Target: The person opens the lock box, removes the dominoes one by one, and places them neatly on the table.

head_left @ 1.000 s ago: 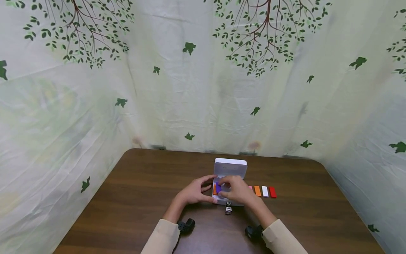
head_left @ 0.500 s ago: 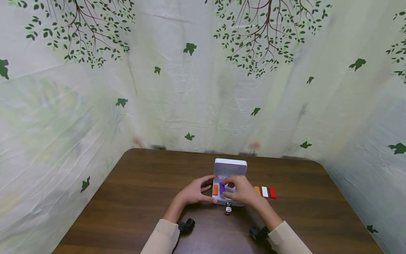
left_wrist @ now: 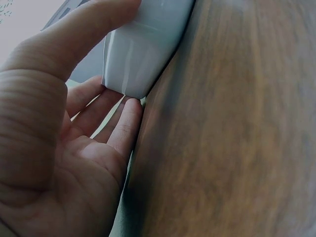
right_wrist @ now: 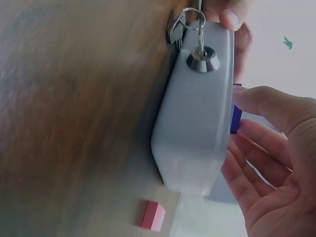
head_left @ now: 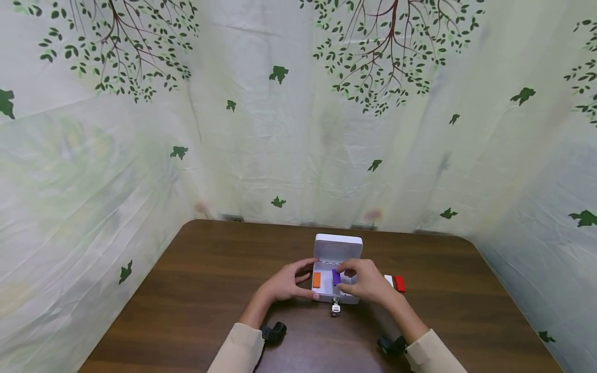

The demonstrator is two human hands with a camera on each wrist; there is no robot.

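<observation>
A white lock box (head_left: 346, 299) stands on the table with its hinged lid (head_left: 338, 247) raised. My left hand (head_left: 285, 282) holds the box at its left end, thumb on the front wall and fingers at the side and back. Inside, an orange block (head_left: 316, 280) lies by the left wall. My right hand (head_left: 371, 286) pinches a purple block (head_left: 336, 277) between thumb and fingers, toward the middle of the box. Keys (right_wrist: 177, 30) hang on a ring from the lock (right_wrist: 203, 60) in the front wall.
Right of the box lie a white block (head_left: 388, 280), partly behind my right hand, and a red block (head_left: 399, 283). The right wrist view shows a pink block (right_wrist: 153, 216) on the brown table (head_left: 224, 269). A leaf-patterned curtain (head_left: 298, 129) hangs behind the table.
My right hand has moved right with the purple block, away from the orange block. It now hides the loose orange block outside the box. My left hand has stayed in place.
</observation>
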